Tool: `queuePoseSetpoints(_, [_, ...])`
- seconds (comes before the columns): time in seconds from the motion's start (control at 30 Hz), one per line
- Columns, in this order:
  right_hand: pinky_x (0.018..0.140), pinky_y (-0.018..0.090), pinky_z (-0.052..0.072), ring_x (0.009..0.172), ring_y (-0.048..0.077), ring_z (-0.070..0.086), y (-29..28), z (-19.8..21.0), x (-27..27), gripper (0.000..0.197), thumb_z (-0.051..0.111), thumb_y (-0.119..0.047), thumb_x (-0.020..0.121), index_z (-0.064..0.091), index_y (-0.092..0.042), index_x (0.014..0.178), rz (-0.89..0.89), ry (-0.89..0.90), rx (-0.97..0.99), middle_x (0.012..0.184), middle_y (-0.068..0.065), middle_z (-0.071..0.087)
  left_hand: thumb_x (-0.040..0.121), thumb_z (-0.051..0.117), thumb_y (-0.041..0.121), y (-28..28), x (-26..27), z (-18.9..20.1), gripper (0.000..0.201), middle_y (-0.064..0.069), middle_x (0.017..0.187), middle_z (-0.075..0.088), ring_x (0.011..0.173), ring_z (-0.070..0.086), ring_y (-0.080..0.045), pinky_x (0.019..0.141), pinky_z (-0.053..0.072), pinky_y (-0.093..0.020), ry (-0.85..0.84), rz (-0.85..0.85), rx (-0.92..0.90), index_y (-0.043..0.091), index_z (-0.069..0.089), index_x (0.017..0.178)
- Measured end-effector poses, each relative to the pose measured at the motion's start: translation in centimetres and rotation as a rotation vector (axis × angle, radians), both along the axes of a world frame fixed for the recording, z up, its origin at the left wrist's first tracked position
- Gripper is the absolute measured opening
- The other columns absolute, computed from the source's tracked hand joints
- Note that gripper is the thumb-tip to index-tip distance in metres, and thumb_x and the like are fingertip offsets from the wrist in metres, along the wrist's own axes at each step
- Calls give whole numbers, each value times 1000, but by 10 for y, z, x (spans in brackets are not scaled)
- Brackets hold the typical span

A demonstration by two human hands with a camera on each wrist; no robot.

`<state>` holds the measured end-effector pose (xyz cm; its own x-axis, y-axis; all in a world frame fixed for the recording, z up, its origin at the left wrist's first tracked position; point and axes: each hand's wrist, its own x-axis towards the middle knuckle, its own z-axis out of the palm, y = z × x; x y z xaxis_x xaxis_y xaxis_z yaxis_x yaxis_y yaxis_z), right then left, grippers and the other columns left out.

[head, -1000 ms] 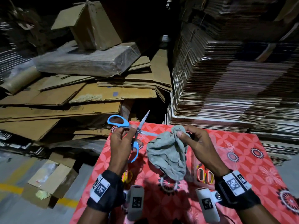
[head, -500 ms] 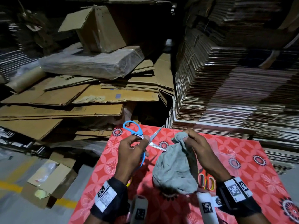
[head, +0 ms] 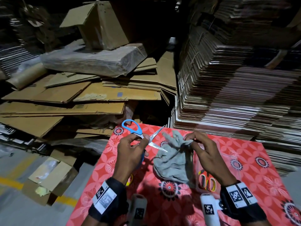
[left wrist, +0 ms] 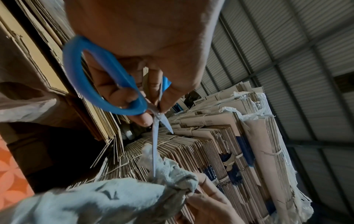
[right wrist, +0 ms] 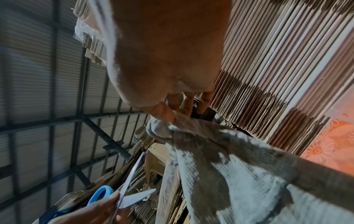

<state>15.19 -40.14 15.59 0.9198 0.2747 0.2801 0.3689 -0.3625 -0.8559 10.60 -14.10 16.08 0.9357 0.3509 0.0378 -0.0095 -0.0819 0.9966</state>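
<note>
**A:** What is filling the space behind?

**B:** Bundled cardboard stacks (head: 228,98) are rising at the right, and loose flattened sheets (head: 65,110) are piling up at the left. Below them the tabletop (head: 254,162), covered in red flowered cloth, is stretching toward the person.

**A:** And the grey cloth (head: 174,162)?

**B:** It is hanging above the middle of the tabletop. Its long axis is running from a bunched corner at the top down toward the person, with the loose end sagging low.

**A:** Who is holding it?

**B:** The right hand (head: 205,154) is. Its grip is clamped on that bunched corner, thumb against fingertips.

**A:** Where are the blue scissors (head: 137,132) pointing?

**B:** They are sitting just left of the cloth. Their long axis is slanting from the handle loop at the far left toward the cloth at the right. The blades are standing apart: one is aiming up and away, the other is angling down to the right, its tip reaching the cloth's folds near the pinched corner.

**A:** And the left hand (head: 130,154)?

**B:** Its grip is closed around the handles, fingers through the lower loop.

**A:** Anything smaller?

**B:** Orange-handled scissors (head: 206,181) are lying on the tabletop, partly under the cloth.
</note>
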Motion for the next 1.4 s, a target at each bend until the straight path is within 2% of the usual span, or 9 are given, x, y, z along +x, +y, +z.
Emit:
queuePoseSetpoints(0.2, [84,50,48,93,29,63,0,14,-6,30,46,2,97,69,-14,90,52,-26,37,92,3,66,96,75,20,-4,-2,-2,22,-7,64,66,49,65,-18,45,41,-23,-11,-17,26,12,71,76])
queuePoseSetpoints(0.4, [84,29,57,89,15,72,5,36,-10,36,67,10,90,78,-23,98,21,-73,11,97,-10,71,96,75,22,-10,-7,1,19,-16,54,62,43,63,-15,48,40,-22,-60,-42,109,14,72,79])
queuePoseSetpoints(0.57, [75,19,54,79,14,70,22,47,-18,28,79,7,81,78,-19,91,-98,-176,131,89,-5,72,91,74,39,-20,-10,-2,22,7,41,37,41,41,-17,48,36,-37,-42,-86,97,21,70,79])
queuePoseSetpoints(0.7, [69,16,53,76,11,67,42,44,-22,25,80,11,76,73,-12,82,-207,-335,85,87,-1,67,96,76,27,-28,-11,1,21,10,43,32,42,30,-14,48,30,-36,-59,-114,89,17,69,78])
queuePoseSetpoints(0.8, [70,28,58,81,12,68,52,33,-24,21,79,10,78,77,-11,82,-259,-399,39,88,-1,67,91,76,32,-32,-9,1,22,9,42,33,43,41,-18,45,46,-48,-85,-99,80,14,70,79])
queuePoseSetpoints(0.9, [74,34,59,85,12,69,58,22,-29,17,79,5,83,81,-10,91,-272,-407,15,93,-1,69,93,79,23,-33,-11,2,18,4,41,46,42,57,-31,45,40,-32,-109,-85,66,14,71,80])
queuePoseSetpoints(1.07, [83,21,54,97,6,66,72,23,-46,17,80,-10,87,81,-8,104,-246,-418,-48,102,2,68,97,74,13,-34,-14,7,21,-2,41,52,42,60,-38,41,38,-24,-145,-68,37,11,69,76])
queuePoseSetpoints(1.2, [81,12,50,91,0,66,78,23,-46,15,87,-5,83,83,-10,96,-298,-418,-59,95,-2,70,96,72,6,-36,-12,7,22,8,46,55,39,51,-7,43,43,-26,-175,-64,82,13,70,75])
queuePoseSetpoints(1.4, [76,10,47,83,-2,63,79,20,-54,19,83,1,83,83,-13,95,-339,-434,-129,88,-4,69,95,72,5,-38,-8,1,24,2,56,63,44,61,-20,47,45,-26,-168,-57,83,14,71,73])
